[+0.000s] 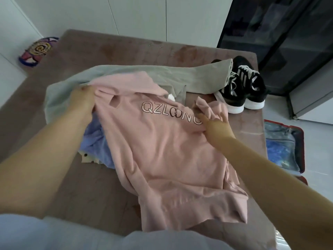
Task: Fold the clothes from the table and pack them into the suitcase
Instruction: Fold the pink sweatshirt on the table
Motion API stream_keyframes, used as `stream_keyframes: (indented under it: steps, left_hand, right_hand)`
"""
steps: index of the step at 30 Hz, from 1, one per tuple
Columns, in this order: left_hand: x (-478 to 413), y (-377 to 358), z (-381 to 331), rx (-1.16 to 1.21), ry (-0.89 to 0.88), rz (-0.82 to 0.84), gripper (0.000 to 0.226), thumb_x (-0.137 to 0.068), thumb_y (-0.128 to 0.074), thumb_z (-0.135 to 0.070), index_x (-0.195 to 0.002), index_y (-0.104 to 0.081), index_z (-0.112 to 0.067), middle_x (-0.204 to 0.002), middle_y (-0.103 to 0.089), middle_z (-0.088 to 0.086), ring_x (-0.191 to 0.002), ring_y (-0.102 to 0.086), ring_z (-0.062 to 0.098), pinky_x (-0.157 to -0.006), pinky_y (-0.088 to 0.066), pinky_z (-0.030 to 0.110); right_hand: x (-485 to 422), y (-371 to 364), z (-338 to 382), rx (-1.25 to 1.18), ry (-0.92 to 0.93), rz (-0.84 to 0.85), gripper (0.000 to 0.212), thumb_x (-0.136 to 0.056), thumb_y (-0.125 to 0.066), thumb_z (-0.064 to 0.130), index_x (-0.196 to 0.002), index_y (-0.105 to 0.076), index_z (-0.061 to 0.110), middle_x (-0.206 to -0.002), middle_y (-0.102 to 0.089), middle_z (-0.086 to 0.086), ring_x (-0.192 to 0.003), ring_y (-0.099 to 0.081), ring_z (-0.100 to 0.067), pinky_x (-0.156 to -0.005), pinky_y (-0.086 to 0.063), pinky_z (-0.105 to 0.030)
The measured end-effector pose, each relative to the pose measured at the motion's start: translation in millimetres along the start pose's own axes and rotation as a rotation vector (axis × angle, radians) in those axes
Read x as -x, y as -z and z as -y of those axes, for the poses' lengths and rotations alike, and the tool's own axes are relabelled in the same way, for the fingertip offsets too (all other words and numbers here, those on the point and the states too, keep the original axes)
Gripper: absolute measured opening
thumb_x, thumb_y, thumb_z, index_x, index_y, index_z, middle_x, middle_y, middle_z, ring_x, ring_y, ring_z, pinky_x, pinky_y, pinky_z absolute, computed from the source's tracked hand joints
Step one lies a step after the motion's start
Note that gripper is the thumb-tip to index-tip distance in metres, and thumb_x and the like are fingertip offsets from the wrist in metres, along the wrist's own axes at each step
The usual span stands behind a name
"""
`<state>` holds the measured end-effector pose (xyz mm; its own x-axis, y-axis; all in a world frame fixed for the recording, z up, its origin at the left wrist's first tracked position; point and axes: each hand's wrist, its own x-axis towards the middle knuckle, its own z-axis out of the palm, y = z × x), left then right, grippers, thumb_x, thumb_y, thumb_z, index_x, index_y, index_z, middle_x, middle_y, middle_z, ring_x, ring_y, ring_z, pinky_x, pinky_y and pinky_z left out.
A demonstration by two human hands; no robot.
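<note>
A pink T-shirt (162,150) with outlined lettering lies spread, front up, over the middle of the brown table (45,98). My left hand (83,100) grips its left shoulder area. At the right shoulder my right hand (216,126) pinches a bunch of the pink cloth. Under the shirt lie a pale green garment (144,74) stretching toward the back and a lilac-blue garment (97,143) at the left. An open suitcase (284,147) with a red rim and a blue patterned lining lies on the floor to the right of the table.
A pair of black-and-white sneakers (241,87) stands on the table's right back part, partly under the green garment. A colourful round object (36,51) lies on the floor at the back left. A dark glass cabinet (288,42) stands at the back right.
</note>
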<state>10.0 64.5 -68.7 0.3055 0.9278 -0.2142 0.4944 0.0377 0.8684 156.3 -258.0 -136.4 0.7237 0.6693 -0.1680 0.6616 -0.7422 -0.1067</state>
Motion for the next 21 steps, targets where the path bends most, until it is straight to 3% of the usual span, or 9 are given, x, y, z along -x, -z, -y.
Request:
stream_keyframes:
  steps: [2, 5, 8, 11, 14, 16, 18, 19, 21]
  left_hand:
    - [-12.7, 13.1, 16.6, 0.101, 0.148, 0.003, 0.022, -0.088, -0.048, -0.017, -0.105, -0.061, -0.013, -0.086, -0.056, 0.007, -0.064, -0.050, 0.015, -0.061, -0.043, 0.029]
    - [-19.9, 18.7, 40.5, 0.131, 0.210, 0.059, 0.026, -0.090, -0.052, -0.016, -0.115, -0.055, -0.012, -0.083, -0.056, 0.006, -0.067, -0.055, 0.017, -0.048, -0.048, 0.023]
    - [-15.7, 12.1, 52.3, -0.019, 0.159, 0.063, 0.034, -0.090, -0.053, -0.015, -0.123, -0.049, -0.010, -0.102, -0.051, 0.008, -0.093, -0.053, 0.020, -0.066, -0.043, 0.028]
    - [1.3, 13.1, 48.0, -0.409, -0.165, -0.015, 0.029, -0.084, -0.048, -0.001, -0.112, -0.045, -0.010, -0.102, -0.048, 0.016, -0.099, -0.053, 0.028, -0.073, -0.038, 0.036]
    - [28.2, 9.6, 29.8, -0.681, -0.448, -0.029, 0.065, -0.075, -0.052, 0.005, -0.136, -0.034, -0.010, -0.129, -0.044, 0.023, -0.120, -0.042, 0.039, -0.099, -0.034, 0.046]
    - [47.4, -3.0, 12.0, -0.775, -0.667, 0.023, 0.078, -0.073, -0.056, 0.005, -0.143, -0.028, -0.012, -0.138, -0.035, 0.024, -0.128, -0.031, 0.039, -0.107, -0.020, 0.042]
    - [60.9, -23.1, -2.5, -0.779, -0.873, 0.125, 0.074, -0.074, -0.056, 0.002, -0.142, -0.033, -0.013, -0.138, -0.038, 0.021, -0.127, -0.031, 0.039, -0.106, -0.017, 0.039]
    - [63.6, -34.9, -6.5, -0.779, -0.943, 0.187, 0.069, -0.076, -0.057, -0.001, -0.140, -0.037, -0.014, -0.138, -0.039, 0.018, -0.128, -0.032, 0.037, -0.106, -0.018, 0.038]
    - [65.6, -59.3, -10.3, -0.866, -1.004, 0.300, 0.062, -0.081, -0.058, -0.010, -0.140, -0.039, -0.019, -0.145, -0.037, 0.011, -0.133, -0.028, 0.034, -0.108, -0.017, 0.037]
  right_hand:
    - [23.7, 2.6, -8.8, -0.035, -0.019, -0.151, 0.072, -0.082, -0.056, 0.005, -0.145, -0.029, 0.025, -0.139, -0.048, -0.002, -0.114, -0.053, -0.028, -0.110, -0.021, -0.038]
    - [65.5, 0.0, -26.5, -0.092, -0.182, -0.274, 0.067, -0.073, -0.061, 0.001, -0.137, -0.044, 0.015, -0.107, -0.067, -0.012, -0.093, -0.061, -0.038, -0.095, -0.037, -0.043]
    - [110.4, -16.6, -32.8, -0.059, -0.195, -0.267, 0.069, -0.061, -0.074, 0.003, -0.126, -0.053, 0.011, -0.087, -0.070, -0.014, -0.076, -0.063, -0.038, -0.087, -0.045, -0.045]
    - [149.8, -32.1, -16.0, 0.006, -0.031, -0.111, 0.065, -0.062, -0.075, 0.030, -0.120, -0.051, 0.016, -0.073, -0.070, -0.006, -0.071, -0.067, -0.031, -0.089, -0.048, -0.044]
    - [151.9, -8.3, 0.7, -0.081, -0.066, 0.036, 0.042, -0.084, -0.043, 0.056, -0.097, -0.061, 0.021, -0.072, -0.066, 0.001, -0.073, -0.064, -0.028, -0.063, -0.046, -0.028]
    - [133.2, 12.9, 3.3, -0.210, -0.151, 0.010, 0.026, -0.091, -0.046, 0.044, -0.090, -0.058, 0.021, -0.068, -0.055, 0.002, -0.068, -0.054, -0.030, -0.052, -0.033, -0.028]
    - [105.7, 27.1, 2.3, -0.261, -0.167, -0.160, 0.020, -0.092, -0.050, 0.030, -0.094, -0.062, 0.014, -0.072, -0.056, 0.002, -0.065, -0.050, -0.028, -0.055, -0.033, -0.028]
    - [90.1, 30.8, 2.4, -0.278, -0.162, -0.232, 0.019, -0.091, -0.051, 0.027, -0.097, -0.063, 0.013, -0.080, -0.059, 0.001, -0.070, -0.053, -0.029, -0.059, -0.033, -0.028]
    - [61.5, 29.3, 3.7, -0.265, -0.121, -0.169, 0.024, -0.090, -0.051, 0.024, -0.111, -0.058, 0.015, -0.102, -0.062, -0.006, -0.093, -0.058, -0.033, -0.067, -0.033, -0.030]
